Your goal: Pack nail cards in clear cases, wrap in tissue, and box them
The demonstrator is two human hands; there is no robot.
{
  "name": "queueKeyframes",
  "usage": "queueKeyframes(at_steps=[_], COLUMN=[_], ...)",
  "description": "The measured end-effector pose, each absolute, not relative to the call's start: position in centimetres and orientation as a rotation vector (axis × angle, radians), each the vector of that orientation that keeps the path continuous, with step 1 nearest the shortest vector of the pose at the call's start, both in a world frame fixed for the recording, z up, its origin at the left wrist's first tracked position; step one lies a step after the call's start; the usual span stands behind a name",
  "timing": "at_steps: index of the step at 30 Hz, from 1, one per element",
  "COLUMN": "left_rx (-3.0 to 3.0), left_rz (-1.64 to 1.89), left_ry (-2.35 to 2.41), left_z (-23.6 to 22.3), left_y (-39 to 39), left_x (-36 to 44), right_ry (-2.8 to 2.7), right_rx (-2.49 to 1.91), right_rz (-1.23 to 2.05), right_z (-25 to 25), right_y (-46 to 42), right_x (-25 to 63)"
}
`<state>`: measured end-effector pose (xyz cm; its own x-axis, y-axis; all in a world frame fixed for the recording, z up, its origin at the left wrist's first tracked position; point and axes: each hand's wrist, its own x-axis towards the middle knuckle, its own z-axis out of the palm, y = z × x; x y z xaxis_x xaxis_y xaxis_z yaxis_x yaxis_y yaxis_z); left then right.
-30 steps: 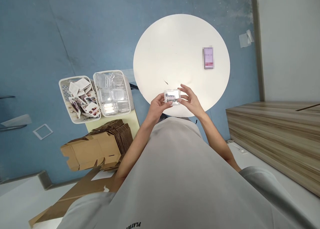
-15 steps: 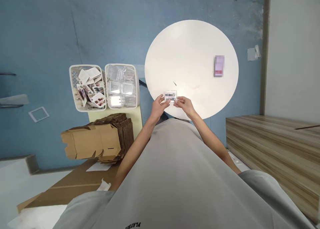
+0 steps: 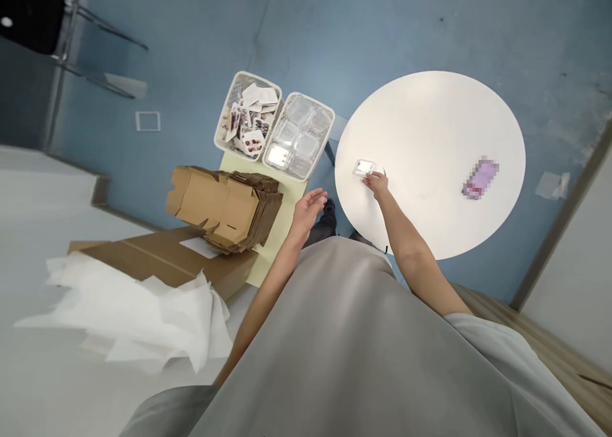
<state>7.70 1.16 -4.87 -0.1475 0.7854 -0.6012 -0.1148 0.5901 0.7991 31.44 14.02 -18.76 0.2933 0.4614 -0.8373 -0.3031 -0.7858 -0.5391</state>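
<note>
On the left part of the white round table [image 3: 430, 118] sits a small clear plastic case [image 3: 363, 167] with a bright, shiny top. My right hand [image 3: 377, 183] has its fingers closed on the case's lower right edge. My left hand [image 3: 306, 214] is off the case, in the air left of the round table, fingers stretched out and nothing in it. A small dark thin item [image 3: 384, 171] lies just right of the case, partly behind my right hand.
A basket [image 3: 259, 80] of printed cards and a basket [image 3: 316, 102] of clear plastic cases stand on a yellow surface [image 3: 282, 233]. Folded brown cardboard boxes [image 3: 215, 204] are stacked in front. A blurred purple object [image 3: 482, 177] lies at the table's right.
My left hand has let go of the case and moved away left. My right hand keeps its hold; the case now lies nearer the table's left edge. The view has turned left.
</note>
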Motion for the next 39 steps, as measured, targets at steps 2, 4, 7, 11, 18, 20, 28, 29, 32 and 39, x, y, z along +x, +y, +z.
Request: queueKeyframes(at_steps=[2, 4, 7, 11, 18, 20, 28, 29, 32, 39], left_rx=[0.551, 0.497, 0.407, 0.307, 0.212, 0.208, 0.286, 0.320, 0.422, 0.746], left_rz=[0.911, 0.960, 1.039, 1.141, 1.403, 1.496, 1.724, 1.747, 1.801, 1.592], left_ry=[1.551, 1.566, 1.590, 1.610, 1.702, 1.730, 1.787, 1.819, 2.027, 2.598], left_z=[-4.4, -4.2, -4.2, -3.9, -1.1, -0.1, 4.6, 5.4, 7.4, 6.9], left_y=[-0.6, -2.5, -5.6, -9.8, -16.2, -17.9, -25.7, -27.0, -31.0, -37.5], left_x=[8.0, 8.8, 10.6, 12.8, 12.5, 11.5, 7.7, 7.1, 4.6, -3.3], right_ry=[-0.175, -0.212, -0.302, -0.565, -1.014, -1.169, -1.695, -1.732, -1.837, -2.133], right_rx=[-1.930, -1.922, -1.903, -1.761, -1.453, -1.353, -0.876, -0.822, -0.686, -0.660], right_rz=[1.573, 1.576, 1.582, 1.707, 1.915, 1.943, 1.971, 1.969, 1.949, 1.731], right_z=[-18.6, -18.2, -17.2, -15.0, -9.3, -7.5, 0.0, 0.9, 3.3, 5.1], right_y=[13.7, 13.0, 11.4, 8.5, 3.3, 1.8, -6.1, -7.2, -10.4, -16.3], right_x=[32.2, 33.1, 34.3, 34.3, 29.2, 27.1, 19.1, 18.0, 14.1, 3.3])
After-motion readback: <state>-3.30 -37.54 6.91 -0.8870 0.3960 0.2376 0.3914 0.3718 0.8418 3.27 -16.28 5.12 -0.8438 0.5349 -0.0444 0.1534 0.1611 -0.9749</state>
